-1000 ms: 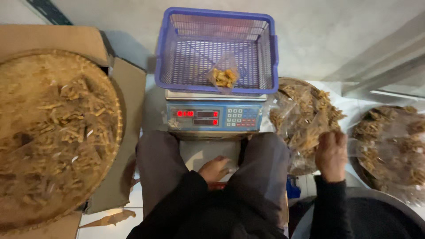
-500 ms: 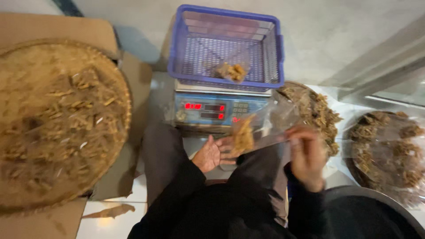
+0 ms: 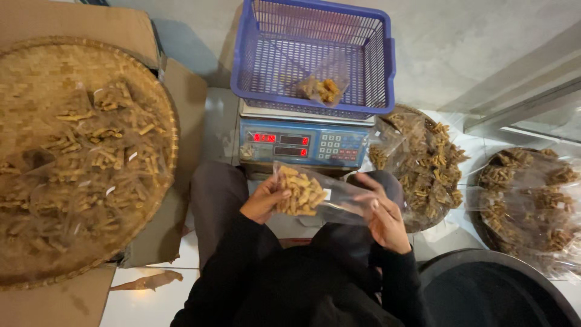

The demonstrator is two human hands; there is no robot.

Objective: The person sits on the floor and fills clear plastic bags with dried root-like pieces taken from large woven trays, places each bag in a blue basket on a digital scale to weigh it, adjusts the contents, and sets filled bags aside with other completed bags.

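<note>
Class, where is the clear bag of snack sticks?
In the head view, the clear bag sits centre frame, held between left hand and right hand, just below the scale.

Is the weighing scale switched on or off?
On: the scale shows lit red digits on its front display, under the blue basket.

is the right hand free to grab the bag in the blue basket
Probably not as things stand: the right hand and left hand both hold a clear snack bag. The way over the scale to the bag in the basket looks open.
</note>
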